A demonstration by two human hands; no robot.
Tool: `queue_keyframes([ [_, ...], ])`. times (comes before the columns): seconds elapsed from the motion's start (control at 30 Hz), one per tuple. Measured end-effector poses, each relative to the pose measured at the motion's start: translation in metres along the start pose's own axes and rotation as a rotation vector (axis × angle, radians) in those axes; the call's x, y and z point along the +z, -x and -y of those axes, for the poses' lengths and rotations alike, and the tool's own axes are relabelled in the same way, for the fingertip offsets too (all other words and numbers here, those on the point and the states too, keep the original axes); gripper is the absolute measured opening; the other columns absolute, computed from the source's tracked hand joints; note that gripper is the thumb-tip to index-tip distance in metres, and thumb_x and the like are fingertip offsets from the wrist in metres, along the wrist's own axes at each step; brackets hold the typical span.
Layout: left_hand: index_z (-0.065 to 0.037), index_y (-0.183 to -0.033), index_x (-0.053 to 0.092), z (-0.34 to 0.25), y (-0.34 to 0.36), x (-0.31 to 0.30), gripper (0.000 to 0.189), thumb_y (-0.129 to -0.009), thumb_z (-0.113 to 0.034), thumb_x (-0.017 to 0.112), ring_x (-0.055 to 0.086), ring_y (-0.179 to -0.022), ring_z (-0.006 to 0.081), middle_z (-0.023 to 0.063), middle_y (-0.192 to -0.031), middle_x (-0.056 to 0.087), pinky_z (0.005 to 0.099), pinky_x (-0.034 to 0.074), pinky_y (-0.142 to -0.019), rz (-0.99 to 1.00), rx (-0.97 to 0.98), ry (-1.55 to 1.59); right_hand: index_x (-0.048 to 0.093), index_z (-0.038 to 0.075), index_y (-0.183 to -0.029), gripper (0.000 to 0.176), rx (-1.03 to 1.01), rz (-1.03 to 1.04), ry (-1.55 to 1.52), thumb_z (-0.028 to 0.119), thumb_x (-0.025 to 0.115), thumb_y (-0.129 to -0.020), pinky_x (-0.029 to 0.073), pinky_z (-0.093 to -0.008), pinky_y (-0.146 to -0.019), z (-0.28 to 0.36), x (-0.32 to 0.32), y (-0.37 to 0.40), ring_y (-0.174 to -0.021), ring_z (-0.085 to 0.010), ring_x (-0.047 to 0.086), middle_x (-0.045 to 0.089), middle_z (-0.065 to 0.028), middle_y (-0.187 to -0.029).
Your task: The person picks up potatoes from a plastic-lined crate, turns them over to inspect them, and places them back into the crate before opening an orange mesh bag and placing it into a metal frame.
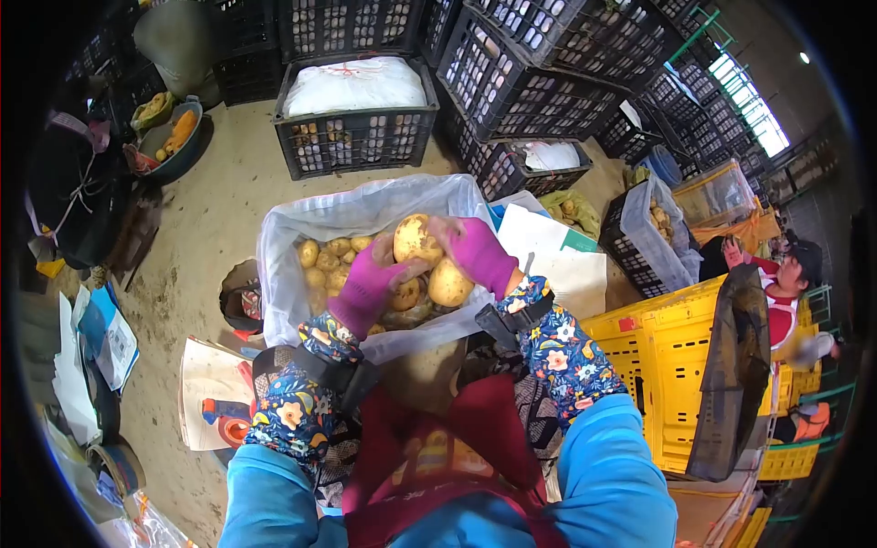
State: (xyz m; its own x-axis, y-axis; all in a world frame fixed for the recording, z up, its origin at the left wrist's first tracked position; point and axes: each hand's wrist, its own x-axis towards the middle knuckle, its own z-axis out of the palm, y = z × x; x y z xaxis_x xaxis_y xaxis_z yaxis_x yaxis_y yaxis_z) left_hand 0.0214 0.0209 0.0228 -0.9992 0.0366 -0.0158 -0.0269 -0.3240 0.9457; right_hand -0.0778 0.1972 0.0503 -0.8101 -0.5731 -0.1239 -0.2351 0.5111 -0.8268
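Left hand [370, 279] and right hand [477, 254], both gloved, grip one large potato [417, 238] from opposite sides, above the lined crate [279, 265]. Another big potato [449, 282] sits just under the right hand. Held one looks firm, fairly weighty, skin likely bruises if dropped; dirt may make it slip. Best hold: fingers wrapped around its widest part.

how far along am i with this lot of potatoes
Looks partway. Done, it seems: the liner is in place, with smaller potatoes lying in it. In hand: one large potato, between the left hand and right hand. Left: that potato isn't set down, and the liner stands open on top. How many more are due, I can't tell.
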Motion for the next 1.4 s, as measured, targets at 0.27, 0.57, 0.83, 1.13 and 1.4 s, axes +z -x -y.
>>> queue_keyframes([
  [0.27, -0.003, -0.126, 0.057, -0.006, -0.003, 0.003, 0.051, -0.078, -0.011, 0.072, 0.063, -0.106, 0.0279, 0.0137, -0.115, 0.065, 0.0334, 0.049, -0.093, -0.121, 0.053, -0.656, 0.064, -0.001, -0.111, 0.045, -0.043, 0.014, -0.044, 0.042, 0.057, -0.096, 0.049, -0.0304, -0.073, -0.025, 0.011, -0.007, -0.081, -0.0125, 0.059, 0.065, -0.0068, -0.09],
  [0.57, -0.003, -0.139, 0.045, -0.015, -0.005, 0.001, 0.054, -0.089, -0.012, 0.064, 0.058, -0.102, 0.0101, 0.0065, -0.119, 0.062, 0.0272, 0.048, -0.087, -0.043, -0.039, -0.221, 0.063, -0.004, -0.097, 0.044, -0.057, 0.073, -0.023, 0.04, 0.057, -0.095, 0.048, -0.0374, -0.067, -0.025, 0.005, -0.015, -0.075, -0.0206, 0.064, 0.064, -0.0123, -0.08],
  [0.83, 0.001, -0.135, 0.046, -0.025, -0.006, -0.008, 0.049, -0.094, -0.024, 0.055, 0.055, -0.116, 0.0203, 0.0143, -0.13, 0.056, 0.0311, 0.043, -0.1, 0.109, 0.16, -0.457, 0.063, -0.003, -0.101, 0.054, -0.121, -0.005, 0.018, 0.05, 0.058, -0.092, 0.05, -0.0338, -0.07, 0.002, 0.013, 0.003, -0.076, -0.021, 0.063, 0.062, -0.0121, -0.077],
  [1.13, 0.003, -0.132, 0.044, -0.004, 0.009, -0.023, 0.045, -0.098, -0.025, 0.051, 0.061, -0.109, 0.0255, 0.0187, -0.122, 0.061, 0.035, 0.049, -0.097, 0.102, -0.185, 0.132, 0.055, 0.01, -0.124, 0.049, 0.176, -0.076, -1.099, 0.051, 0.041, -0.1, 0.056, -0.0322, -0.077, -0.032, 0.011, -0.01, -0.09, -0.0215, 0.068, 0.067, -0.0074, -0.104],
  [1.4, 0.0, -0.134, 0.045, -0.016, -0.005, -0.022, 0.043, -0.096, -0.02, 0.052, 0.061, -0.11, 0.0264, 0.018, -0.124, 0.06, 0.0358, 0.05, -0.095, -0.029, -0.17, 0.399, 0.043, 0.0, -0.137, 0.071, -0.183, -0.039, -0.642, 0.016, 0.08, -0.078, 0.048, -0.0272, -0.089, -0.006, 0.036, -0.001, -0.11, -0.0158, 0.055, 0.05, -0.0108, -0.129],
])
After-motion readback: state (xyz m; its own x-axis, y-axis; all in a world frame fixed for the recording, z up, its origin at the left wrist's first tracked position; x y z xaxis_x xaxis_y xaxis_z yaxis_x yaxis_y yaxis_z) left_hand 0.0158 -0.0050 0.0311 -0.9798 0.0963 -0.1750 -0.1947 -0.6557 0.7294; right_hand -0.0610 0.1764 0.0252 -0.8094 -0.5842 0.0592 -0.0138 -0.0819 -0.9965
